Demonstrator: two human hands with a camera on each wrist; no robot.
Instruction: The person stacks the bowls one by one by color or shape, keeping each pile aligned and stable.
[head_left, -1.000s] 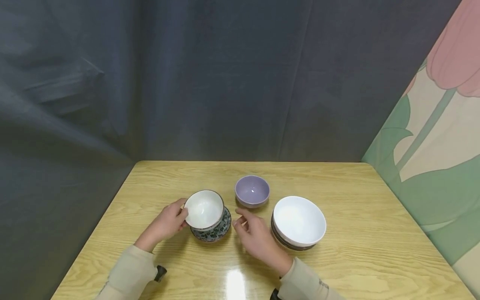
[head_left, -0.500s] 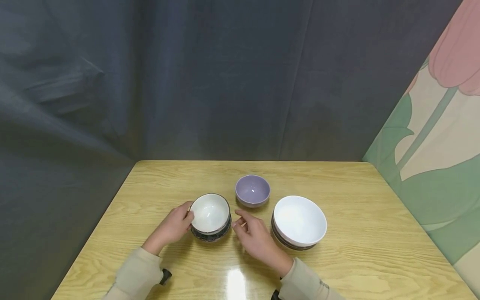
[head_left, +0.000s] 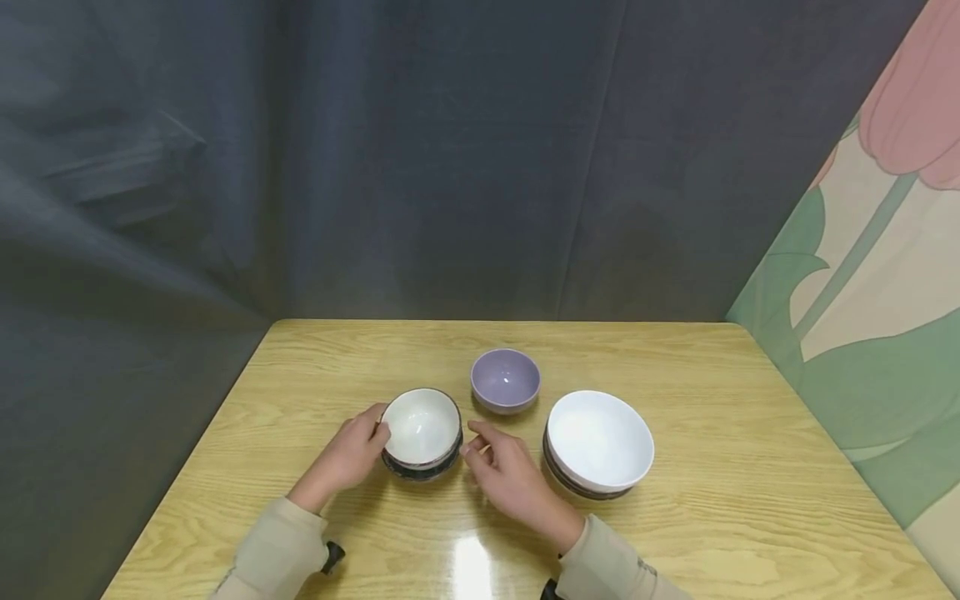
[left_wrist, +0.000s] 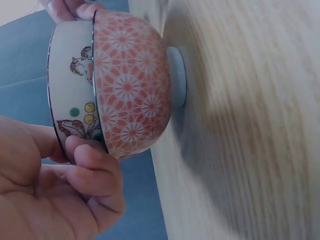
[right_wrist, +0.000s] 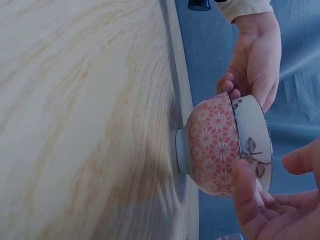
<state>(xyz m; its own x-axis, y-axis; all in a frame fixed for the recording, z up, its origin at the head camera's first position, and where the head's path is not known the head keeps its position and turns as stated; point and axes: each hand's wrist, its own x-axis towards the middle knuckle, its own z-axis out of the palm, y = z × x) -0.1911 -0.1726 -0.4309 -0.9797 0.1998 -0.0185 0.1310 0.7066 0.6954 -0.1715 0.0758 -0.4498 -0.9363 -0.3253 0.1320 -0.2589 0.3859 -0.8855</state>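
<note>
A cream-white bowl [head_left: 422, 425] with a dark rim and painted leaves and berries sits nested in a red bowl [left_wrist: 134, 82] with a white flower pattern. The red bowl stands upright on its pale foot on the wooden table. My left hand [head_left: 351, 447] pinches the white bowl's wall at the left, thumb at the rim and fingers outside. On the other side is my right hand [head_left: 513, 479], its fingers loosely bent and fingertips right at the bowls' side. In the right wrist view one right fingertip [right_wrist: 245, 180] overlaps the red bowl's rim.
A small purple bowl [head_left: 505, 382] stands behind, between the two stacks. To the right of my right hand, a large white bowl [head_left: 598, 442] rests in a darker dish [head_left: 577, 490]. A dark curtain [head_left: 450, 167] hangs beyond the table's back edge [head_left: 637, 323].
My left hand has moved right and slightly down with the white bowl, which now sits inside the red bowl. The patterned interior is now covered. My right hand has barely moved.
</note>
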